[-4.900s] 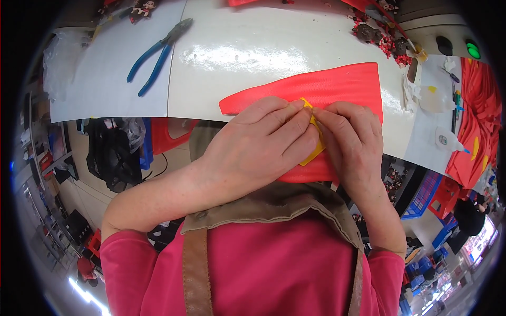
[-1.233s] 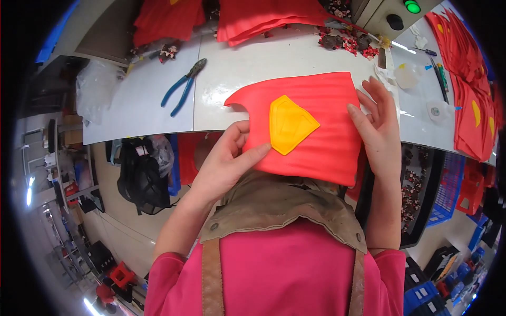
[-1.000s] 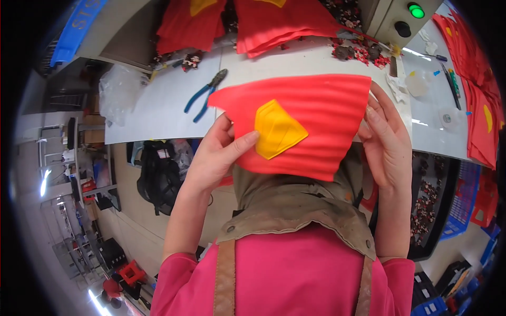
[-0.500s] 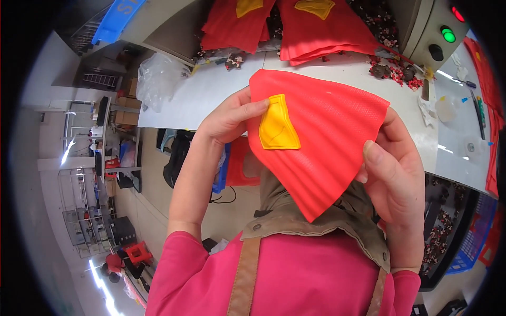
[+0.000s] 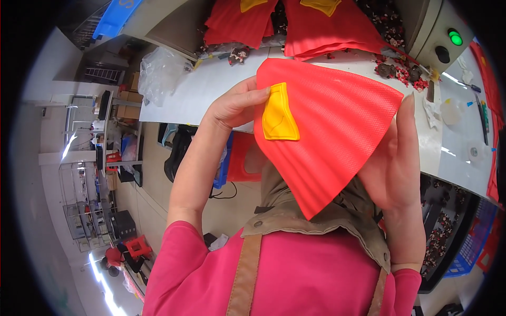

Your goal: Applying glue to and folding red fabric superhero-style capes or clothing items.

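A red, ribbed, cape-shaped piece (image 5: 327, 126) of soft-looking material is held up in front of me, its lower tip pointing down toward my lap. Near its left edge sits a yellow patch (image 5: 280, 116) with a raised rim. My left hand (image 5: 240, 102) pinches the upper left edge, thumb on the front beside the patch and fingers behind. At the right edge, my right hand (image 5: 395, 163) is spread with its thumb straight up, off the front face. The red piece hides its other fingers, which lie behind it.
Stacks of similar red pieces (image 5: 327, 34) lie at the back of the white table (image 5: 184, 105). Small dark and red parts (image 5: 403, 76) are scattered beside a machine with a green light (image 5: 455, 38). A clear plastic bag (image 5: 158, 76) lies at left; a blue basket (image 5: 472, 237) stands low at right.
My right thumb has lifted off the front of the red piece and straightened upward, the hand flattening behind it. The piece has risen slightly and its right edge has turned up.
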`<state>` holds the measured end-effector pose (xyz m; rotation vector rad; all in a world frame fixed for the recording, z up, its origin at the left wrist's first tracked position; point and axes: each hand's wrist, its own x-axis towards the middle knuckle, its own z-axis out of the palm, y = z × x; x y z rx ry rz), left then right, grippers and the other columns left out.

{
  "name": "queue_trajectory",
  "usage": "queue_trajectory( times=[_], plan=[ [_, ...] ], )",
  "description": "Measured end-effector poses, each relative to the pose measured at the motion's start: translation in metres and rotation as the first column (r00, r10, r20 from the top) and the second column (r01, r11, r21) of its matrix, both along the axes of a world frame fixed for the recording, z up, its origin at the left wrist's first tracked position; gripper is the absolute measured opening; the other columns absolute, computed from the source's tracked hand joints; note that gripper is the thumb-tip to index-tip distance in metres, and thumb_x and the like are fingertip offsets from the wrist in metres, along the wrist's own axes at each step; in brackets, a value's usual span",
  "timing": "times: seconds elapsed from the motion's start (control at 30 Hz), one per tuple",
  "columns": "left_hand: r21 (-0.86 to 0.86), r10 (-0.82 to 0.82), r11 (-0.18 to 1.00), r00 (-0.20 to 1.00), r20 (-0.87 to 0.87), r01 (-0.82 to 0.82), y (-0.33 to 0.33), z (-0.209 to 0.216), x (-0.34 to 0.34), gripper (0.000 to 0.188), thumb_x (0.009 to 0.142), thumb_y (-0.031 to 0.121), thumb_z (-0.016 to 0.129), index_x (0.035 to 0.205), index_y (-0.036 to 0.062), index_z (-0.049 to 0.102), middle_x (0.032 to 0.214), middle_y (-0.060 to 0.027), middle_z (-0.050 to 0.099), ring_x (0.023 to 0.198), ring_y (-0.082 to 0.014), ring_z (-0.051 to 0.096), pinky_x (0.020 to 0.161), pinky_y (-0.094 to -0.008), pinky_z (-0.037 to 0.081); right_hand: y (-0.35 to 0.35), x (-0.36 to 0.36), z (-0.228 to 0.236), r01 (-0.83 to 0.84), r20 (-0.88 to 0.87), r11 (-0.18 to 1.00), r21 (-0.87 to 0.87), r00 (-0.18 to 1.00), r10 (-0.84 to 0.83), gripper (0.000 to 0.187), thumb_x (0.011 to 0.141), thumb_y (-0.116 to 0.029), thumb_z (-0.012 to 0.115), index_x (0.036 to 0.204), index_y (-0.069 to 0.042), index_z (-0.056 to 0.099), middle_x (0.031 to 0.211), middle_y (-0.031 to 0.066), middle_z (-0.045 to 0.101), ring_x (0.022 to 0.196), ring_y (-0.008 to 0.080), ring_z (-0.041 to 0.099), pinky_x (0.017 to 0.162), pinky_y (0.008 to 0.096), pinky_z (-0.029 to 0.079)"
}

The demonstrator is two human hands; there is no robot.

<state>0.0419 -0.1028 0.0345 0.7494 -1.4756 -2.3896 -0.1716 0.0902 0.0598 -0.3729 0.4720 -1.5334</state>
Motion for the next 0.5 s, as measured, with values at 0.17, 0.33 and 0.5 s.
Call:
queue_trajectory(
  times=[0.17, 0.33, 0.5],
  plan=[
    [0.018, -0.048, 0.999, 0.999, -0.009, 0.048, -0.003, -0.006, -0.006, 0.057, 0.084, 0.017, 0.068, 0.134, 0.001, 0.045, 0.129, -0.01, 0.055, 0.12, -0.0211, 0.052, 0.105, -0.0345, 0.037, -0.007, 0.001, -0.01, -0.04, 0.19, 0.999, -0.003, 0.981, 0.04, 0.074, 0.095, -0.062, 0.03, 0.132, 0.0, 0.046, 0.129, 0.0111, 0.054, 0.118, 0.0196, 0.052, 0.102, 0.035, 0.039],
    [0.025, -0.076, 0.997, 0.997, -0.007, 0.076, -0.007, -0.007, -0.019, 0.056, 0.083, 0.017, 0.068, 0.132, 0.0014, 0.046, 0.127, -0.0093, 0.056, 0.117, -0.0203, 0.054, 0.104, -0.0344, 0.039, -0.009, 0.006, -0.018, -0.099, 0.303, 0.995, -0.028, 0.947, 0.103, 0.07, 0.095, -0.061, 0.031, 0.13, -0.002, 0.047, 0.123, 0.0081, 0.057, 0.112, 0.0168, 0.055, 0.1, 0.034, 0.041],
    [-0.001, -0.054, 0.999, 0.997, 0.055, 0.054, -0.007, -0.003, -0.024, 0.054, 0.082, 0.017, 0.069, 0.13, 0.0023, 0.049, 0.122, -0.0083, 0.059, 0.113, -0.0187, 0.056, 0.102, -0.0339, 0.04, -0.006, 0.007, -0.015, -0.103, 0.245, 0.995, 0.001, 0.964, 0.099, 0.069, 0.096, -0.06, 0.031, 0.129, -0.002, 0.048, 0.119, 0.0074, 0.058, 0.108, 0.0158, 0.056, 0.096, 0.0329, 0.043]
  ],
)
